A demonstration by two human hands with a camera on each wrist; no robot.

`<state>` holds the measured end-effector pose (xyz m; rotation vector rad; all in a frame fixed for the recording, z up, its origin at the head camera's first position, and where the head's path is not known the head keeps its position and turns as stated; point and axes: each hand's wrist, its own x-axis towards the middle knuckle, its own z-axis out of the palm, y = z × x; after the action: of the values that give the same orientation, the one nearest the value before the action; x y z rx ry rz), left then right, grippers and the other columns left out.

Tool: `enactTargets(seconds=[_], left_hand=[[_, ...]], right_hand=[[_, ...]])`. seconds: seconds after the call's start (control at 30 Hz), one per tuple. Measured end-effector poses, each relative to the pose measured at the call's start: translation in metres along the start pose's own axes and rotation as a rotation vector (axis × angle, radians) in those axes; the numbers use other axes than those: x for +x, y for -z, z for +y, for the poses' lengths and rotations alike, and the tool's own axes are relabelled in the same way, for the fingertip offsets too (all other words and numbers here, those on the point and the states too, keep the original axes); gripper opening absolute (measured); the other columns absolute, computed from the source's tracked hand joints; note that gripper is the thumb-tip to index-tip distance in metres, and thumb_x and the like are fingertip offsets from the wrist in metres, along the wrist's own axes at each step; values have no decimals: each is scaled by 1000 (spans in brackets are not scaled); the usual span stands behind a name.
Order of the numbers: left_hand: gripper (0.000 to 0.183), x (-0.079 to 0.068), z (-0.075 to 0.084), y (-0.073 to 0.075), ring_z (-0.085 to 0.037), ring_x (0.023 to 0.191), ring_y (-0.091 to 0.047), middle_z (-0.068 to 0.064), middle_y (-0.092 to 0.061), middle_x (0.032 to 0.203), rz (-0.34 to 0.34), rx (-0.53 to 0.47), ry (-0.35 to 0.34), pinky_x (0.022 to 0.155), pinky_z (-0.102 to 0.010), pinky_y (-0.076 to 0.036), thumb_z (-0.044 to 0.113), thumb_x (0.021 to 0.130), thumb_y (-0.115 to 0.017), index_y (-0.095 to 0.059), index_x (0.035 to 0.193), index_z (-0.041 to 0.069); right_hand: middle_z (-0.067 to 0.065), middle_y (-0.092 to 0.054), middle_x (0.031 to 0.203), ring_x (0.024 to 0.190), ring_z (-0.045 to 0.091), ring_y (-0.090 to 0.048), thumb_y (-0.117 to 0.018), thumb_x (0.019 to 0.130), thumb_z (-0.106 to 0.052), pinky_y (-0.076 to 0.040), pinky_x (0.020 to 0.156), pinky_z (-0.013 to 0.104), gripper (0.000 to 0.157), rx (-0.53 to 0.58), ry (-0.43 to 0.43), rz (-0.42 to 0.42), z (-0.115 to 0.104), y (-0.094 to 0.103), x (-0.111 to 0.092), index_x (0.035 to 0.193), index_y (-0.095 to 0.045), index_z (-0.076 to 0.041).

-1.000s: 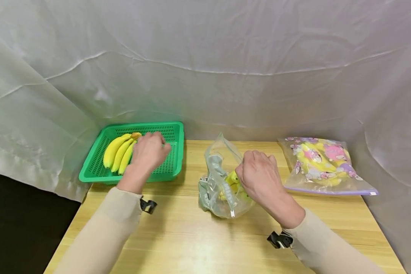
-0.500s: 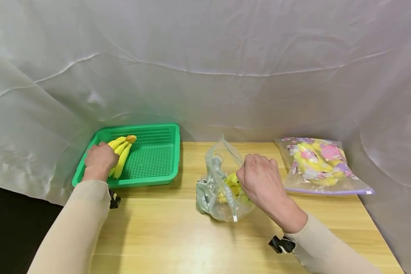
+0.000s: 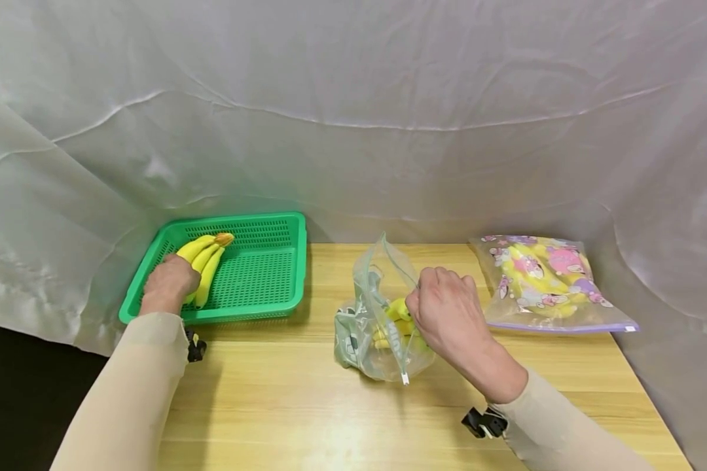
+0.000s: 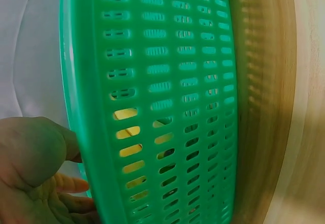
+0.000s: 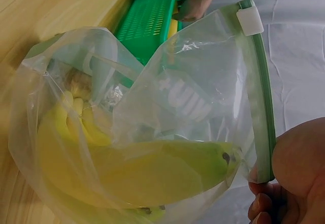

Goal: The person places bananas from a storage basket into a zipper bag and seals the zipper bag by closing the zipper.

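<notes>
In the head view, my left hand (image 3: pixel 171 282) reaches over the near left rim of a green plastic basket (image 3: pixel 259 284). It is against the lower left part of a bunch of yellow bananas (image 3: pixel 207 275). The left wrist view shows the thumb (image 4: pixel 66 144) and fingers going behind the basket wall, which hides their tips and whatever grip they have. My right hand (image 3: pixel 450 307) pinches the zip edge of a clear zip bag (image 5: pixel 185 99), whose mouth stands open. Through the plastic, bananas (image 5: pixel 147 170) show inside this bag; its white slider (image 5: pixel 250 21) hangs near the edge.
A second zip bag (image 3: pixel 550 278), printed with pink and purple figures, lies at the back right with yellow things inside and a purple zip. Bare wooden table (image 3: pixel 306 405) stretches in front. Grey cloth (image 3: pixel 353 150) hangs behind and at both sides.
My left hand has moved left and down, from above the basket's middle to the left side of the bananas. My right hand keeps hold of the bag's edge, about where it was.
</notes>
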<state>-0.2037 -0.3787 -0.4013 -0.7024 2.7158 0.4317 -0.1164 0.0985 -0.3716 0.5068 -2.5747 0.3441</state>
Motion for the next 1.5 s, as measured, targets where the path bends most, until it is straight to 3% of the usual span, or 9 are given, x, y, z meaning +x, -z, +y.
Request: enactTargets(seconds=[0.13, 0.27, 0.37, 0.53, 0.7, 0.9, 1.17, 1.3, 1.5], left_hand=[[68, -1, 3, -1, -58, 111, -44, -45, -36, 127, 17, -7, -19, 91, -63, -42, 26, 99, -35, -8, 145, -15], [64, -3, 7, -3, -57, 108, -45, -44, -38, 124, 75, -23, -86, 88, -62, -42, 25, 98, -33, -12, 143, -16], [62, -5, 14, -7, -58, 108, -44, -42, -38, 123, 111, -35, -136, 86, -63, -42, 24, 98, -33, -15, 142, -16], [64, -8, 29, -16, -60, 115, -36, -42, -36, 129, 129, -27, -155, 89, -66, -39, 29, 99, -34, -20, 144, -15], [75, -8, 34, -20, -62, 121, -29, -44, -28, 136, 90, 9, -138, 93, -69, -36, 43, 102, -36, -20, 144, -17], [90, -6, 26, -17, -64, 120, -30, -47, -28, 135, 16, -7, -139, 96, -69, -34, 55, 99, -38, -17, 141, -22], [97, 0, 17, -16, -43, 104, -49, -38, -44, 122, -60, -111, -134, 83, -52, -45, 57, 96, -44, -8, 142, -21], [93, -2, 21, -18, -48, 109, -46, -38, -42, 123, 18, -121, -179, 87, -56, -44, 48, 92, -57, -14, 141, -18], [95, -7, 35, -28, -57, 115, -31, -40, -30, 132, 193, -15, -350, 89, -65, -38, 33, 84, -74, -17, 146, -11]], right_hand=[[1, -31, 59, 53, 20, -29, -46, 81, -11, -20, 57, 32, 19, -2, 1, 4, 1, 0, -1, 65, -35, -13], [1, -31, 59, 52, 20, -29, -46, 81, -11, -20, 57, 32, 19, 0, -1, 5, 1, 0, -1, 64, -36, -13], [1, -31, 59, 53, 20, -29, -46, 81, -10, -20, 57, 32, 19, 1, -6, 4, 1, 1, -2, 65, -35, -13], [1, -30, 60, 53, 20, -29, -46, 80, -9, -19, 58, 32, 19, 1, -6, 6, 2, 1, -3, 65, -35, -13], [0, -29, 59, 53, 20, -29, -45, 80, -9, -20, 57, 32, 19, 0, -4, 11, 2, 0, -5, 65, -35, -13], [0, -28, 59, 53, 20, -28, -45, 80, -9, -20, 56, 32, 19, -4, 5, 24, 2, 0, -6, 64, -35, -12], [0, -29, 59, 53, 20, -28, -45, 79, -9, -20, 56, 32, 18, -8, 8, 25, 1, 0, -6, 64, -35, -12], [0, -28, 59, 52, 19, -28, -44, 80, -9, -19, 56, 32, 19, -15, 19, 38, 2, -1, -6, 64, -34, -12], [-1, -28, 59, 52, 19, -28, -44, 80, -9, -19, 55, 32, 19, -21, 33, 54, 2, 0, -5, 64, -34, -12]])
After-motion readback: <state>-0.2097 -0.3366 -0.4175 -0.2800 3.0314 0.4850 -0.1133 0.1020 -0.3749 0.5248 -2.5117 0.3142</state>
